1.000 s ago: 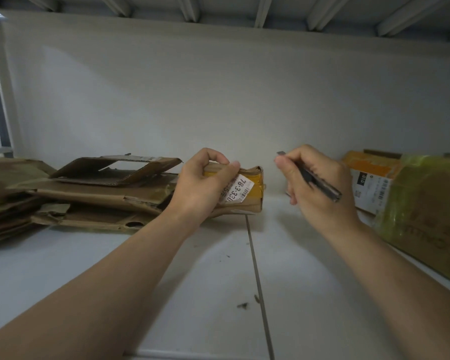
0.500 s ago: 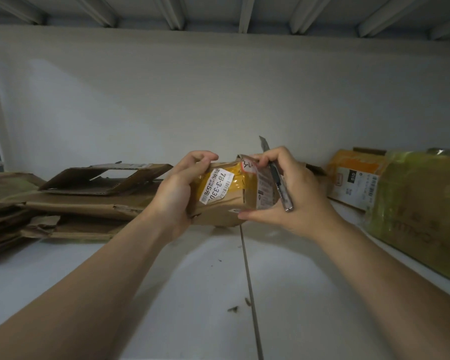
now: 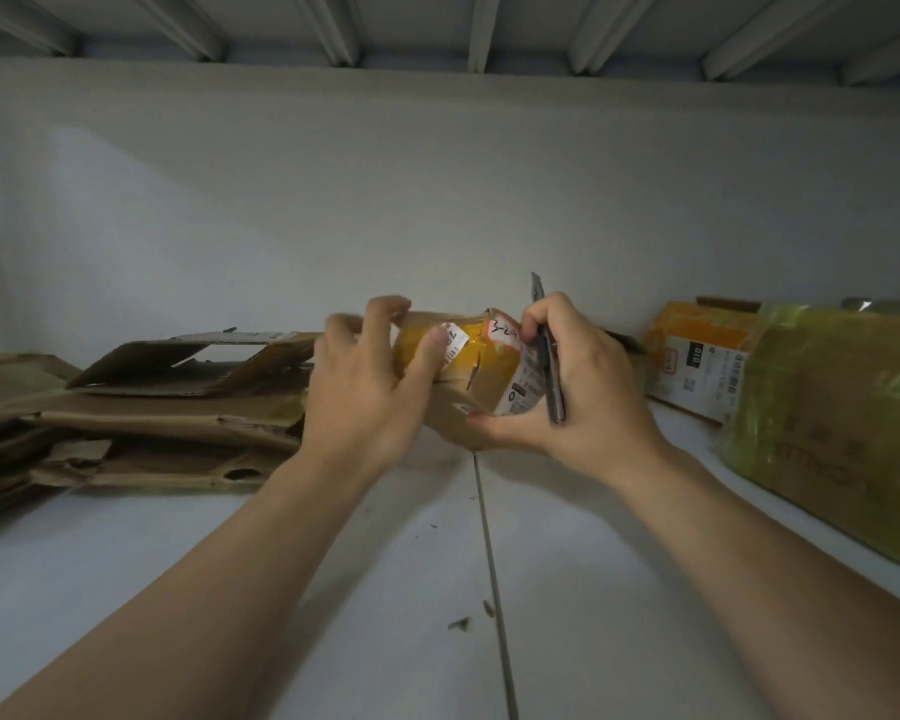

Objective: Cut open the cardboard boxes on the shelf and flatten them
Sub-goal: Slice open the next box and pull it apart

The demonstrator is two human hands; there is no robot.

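Small box (image 3: 471, 379) is held off the shelf (image 3: 230, 563), between both hands. Brown corrugated cardboard, roughly rectangular, creased and dented, wrapped in glossy yellow tape with a short slit on the face toward the camera.

Left hand (image 3: 370, 392): fingers curled over the box's top left edge, thumb pressed on a white printed label. Its digits are mostly covered and unreadable.

Right hand (image 3: 585, 407): pinches the box's right end, thumb under and fingers on top. The same hand grips a utility knife (image 3: 549, 371), a slim dark handle lying across the fingers with the grey blade tip pointing up above the knuckles.

Just left of the right fingers is a white label with a red edge, handwritten "3-2", the rest unclear. Below it is a shipping label with fine print too small to read.

Left of the left hand: stack of flattened cardboard (image 3: 178, 413), matte brown with torn edges.

Right of the right hand: orange-taped box (image 3: 697, 350), its label reading "010". Beside it, nearer the camera, a larger box in shiny green film (image 3: 842, 423), print blurred.

Below the hands: smooth white shelf panels with a seam and a few dark scraps (image 3: 458, 623).
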